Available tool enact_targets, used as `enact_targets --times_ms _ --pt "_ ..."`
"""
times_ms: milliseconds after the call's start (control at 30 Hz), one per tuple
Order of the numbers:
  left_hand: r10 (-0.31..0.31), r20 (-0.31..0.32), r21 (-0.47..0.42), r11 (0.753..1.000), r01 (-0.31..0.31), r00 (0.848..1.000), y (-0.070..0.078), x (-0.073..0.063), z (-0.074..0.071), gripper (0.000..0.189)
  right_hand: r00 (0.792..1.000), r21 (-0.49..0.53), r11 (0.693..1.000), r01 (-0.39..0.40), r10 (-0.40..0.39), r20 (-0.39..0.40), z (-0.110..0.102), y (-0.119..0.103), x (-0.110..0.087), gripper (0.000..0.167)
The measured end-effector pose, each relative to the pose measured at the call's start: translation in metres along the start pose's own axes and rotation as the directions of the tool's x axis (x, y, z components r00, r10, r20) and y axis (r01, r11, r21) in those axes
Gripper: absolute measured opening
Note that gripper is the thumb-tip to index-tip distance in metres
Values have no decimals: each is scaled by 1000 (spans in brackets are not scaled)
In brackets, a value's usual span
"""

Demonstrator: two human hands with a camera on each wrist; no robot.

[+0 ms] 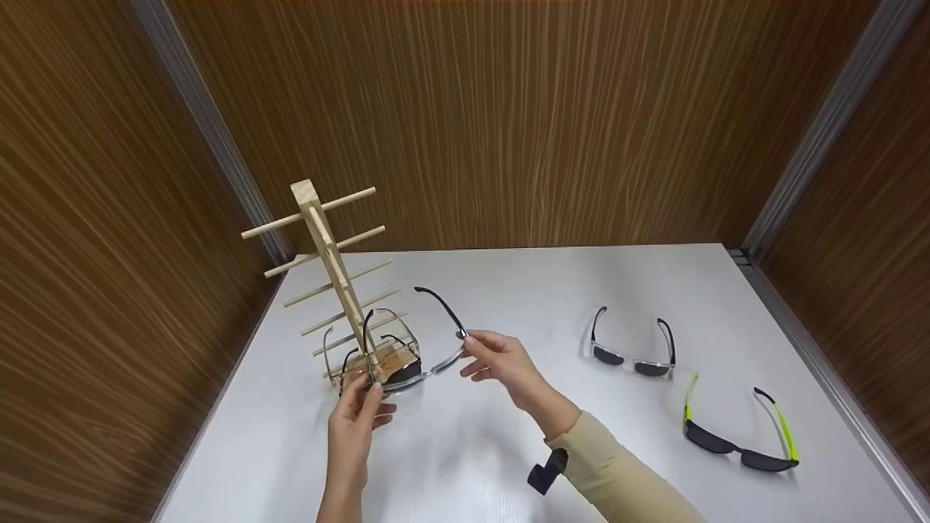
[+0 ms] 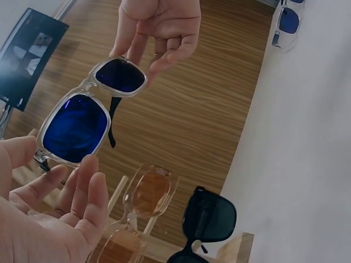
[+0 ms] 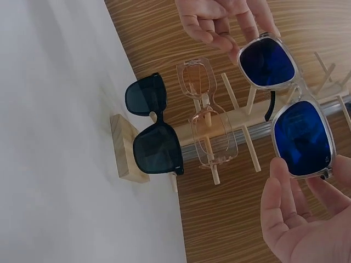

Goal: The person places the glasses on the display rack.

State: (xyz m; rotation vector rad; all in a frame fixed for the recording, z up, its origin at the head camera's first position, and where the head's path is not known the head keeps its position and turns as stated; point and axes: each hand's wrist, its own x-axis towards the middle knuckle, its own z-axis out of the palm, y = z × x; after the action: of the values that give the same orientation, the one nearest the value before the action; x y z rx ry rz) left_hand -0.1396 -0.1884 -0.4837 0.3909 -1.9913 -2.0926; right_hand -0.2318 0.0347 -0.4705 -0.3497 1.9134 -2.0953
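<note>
Left hand (image 1: 354, 418) and right hand (image 1: 506, 365) are each pinching an end of the clear-framed sunglasses (image 1: 436, 369), just below centre in the head view. If they're swinging further left, a temple could be snagging the wooden rack (image 1: 340, 280) tbh.

A pair of sunglasses (image 3: 299, 90) with a clear frame and deep blue lenses (image 3: 303, 138) is held in the lower half of the head view, left of centre — its front slanting up toward the right. The dark temples (image 1: 445, 309) are unfolded, their tips pointing toward the top of that frame.
</note>
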Motion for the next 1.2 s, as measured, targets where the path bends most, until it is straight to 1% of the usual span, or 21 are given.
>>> enact_targets --times_ms 167,367,500,667,767,933,1100,1200 --pt "11 -32 10 1000 -11 999 5 0 -8 43 1000 -20 1000 -8 9 19 11 -5 8 41" --pt "29 -95 21 999 -27 995 11 0 -14 43 999 -58 998 -3 5 48 21 -11 19 40" --pt "33 -119 18 999 -31 992 13 2 -19 44 999 -94 996 2 3 54 28 -14 25 40" --pt "38 -152 18 999 -35 988 17 7 -25 42 998 -110 994 -1 8 57 39 -18 33 41" --pt "57 -161 14 998 -56 985 18 11 -26 40 999 -127 992 -1 7 44 43 -21 37 42" --pt "76 -160 10 997 -76 984 18 20 -27 41 1000 -166 986 -8 7 -6 48 -22 45 40" --pt "90 -190 30 996 -86 978 19 27 -34 42 999 -157 987 -29 26 -18 58 -19 52 40" --pt "91 -192 33 996 -86 977 20 31 -35 44 999 -150 988 -45 40 -36 63 -19 56 40"
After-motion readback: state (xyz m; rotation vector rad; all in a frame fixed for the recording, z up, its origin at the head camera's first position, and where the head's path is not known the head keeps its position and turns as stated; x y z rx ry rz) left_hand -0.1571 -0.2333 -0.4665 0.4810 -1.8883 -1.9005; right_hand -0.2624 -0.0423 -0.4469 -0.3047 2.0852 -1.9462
